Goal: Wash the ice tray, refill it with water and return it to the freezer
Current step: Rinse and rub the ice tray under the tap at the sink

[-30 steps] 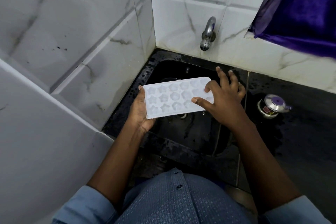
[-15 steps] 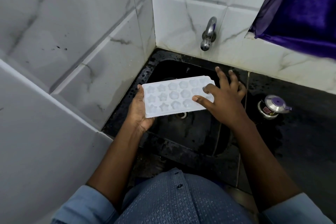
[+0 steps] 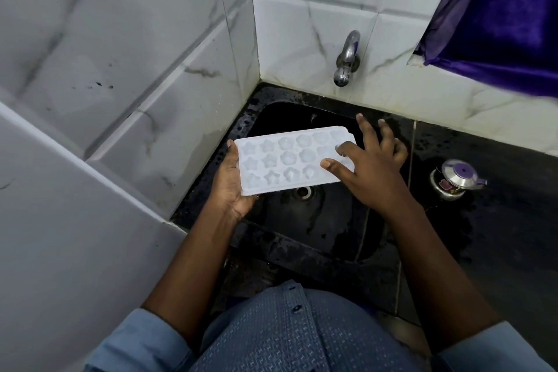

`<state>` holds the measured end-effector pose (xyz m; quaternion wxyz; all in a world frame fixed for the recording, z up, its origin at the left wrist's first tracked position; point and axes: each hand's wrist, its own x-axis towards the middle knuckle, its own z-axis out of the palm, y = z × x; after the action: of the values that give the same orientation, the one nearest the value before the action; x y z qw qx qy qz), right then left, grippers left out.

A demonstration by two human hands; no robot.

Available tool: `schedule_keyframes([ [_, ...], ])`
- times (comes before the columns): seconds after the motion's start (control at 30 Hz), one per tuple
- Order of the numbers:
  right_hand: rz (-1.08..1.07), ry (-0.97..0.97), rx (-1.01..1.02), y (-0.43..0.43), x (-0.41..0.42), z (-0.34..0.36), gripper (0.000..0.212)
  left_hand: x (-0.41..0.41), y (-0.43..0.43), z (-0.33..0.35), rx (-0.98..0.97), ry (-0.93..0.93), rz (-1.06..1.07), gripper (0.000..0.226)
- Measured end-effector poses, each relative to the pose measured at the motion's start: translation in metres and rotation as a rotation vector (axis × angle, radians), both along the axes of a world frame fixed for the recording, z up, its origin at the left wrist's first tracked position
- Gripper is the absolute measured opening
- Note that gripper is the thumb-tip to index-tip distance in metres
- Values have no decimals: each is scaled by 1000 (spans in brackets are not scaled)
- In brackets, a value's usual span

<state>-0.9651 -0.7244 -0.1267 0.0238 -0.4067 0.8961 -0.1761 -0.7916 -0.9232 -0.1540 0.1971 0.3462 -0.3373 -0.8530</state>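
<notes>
Two hands are on the ice tray (image 3: 294,159), and the main risk we see from here is a slip: the tray is thin, pale plastic, probably wet, and our left hand (image 3: 232,181) has it only by one short end, palm under the corner with the thumb hooked over the far edge. If our right hand (image 3: 370,166) presses down too hard on the opposite end while rubbing, the tray could lever out of that one-ended hold and drop into the black sink (image 3: 332,238) just below both hands, over the drain (image 3: 303,192). A second worry is the washing itself: the tap (image 3: 347,60) beyond our right fingertips shows no water running, so rubbing alone may leave the star and round pockets unrinsed, and we judge the tray still has to go under that spout before any refilling. Tilting it carelessly later would spill the fill. Our left hand is half closed, curled around the tray's near-left end and carrying its weight. Our right hand is spread wide, fingers splayed, with thumb and forefinger resting on the tray's top surface and the other fingers lifted past its edge; it grips nothing. A small steel pot (image 3: 454,180) sits on the wet counter well to the right of that hand, apart from it.
</notes>
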Motion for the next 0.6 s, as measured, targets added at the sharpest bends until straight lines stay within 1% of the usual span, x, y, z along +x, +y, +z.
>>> schedule_keyframes([
  [0.1, -8, -1, -15, 0, -1, 1, 69, 0, 1, 0, -4, 9, -14, 74],
  [0.43, -10, -13, -16, 3, 1, 1, 71, 1, 3, 1, -14, 16, -10, 76],
  [0.6, -11, -19, -10, 6, 1, -1, 72, 1, 6, 1, 6, 15, 8, 70],
])
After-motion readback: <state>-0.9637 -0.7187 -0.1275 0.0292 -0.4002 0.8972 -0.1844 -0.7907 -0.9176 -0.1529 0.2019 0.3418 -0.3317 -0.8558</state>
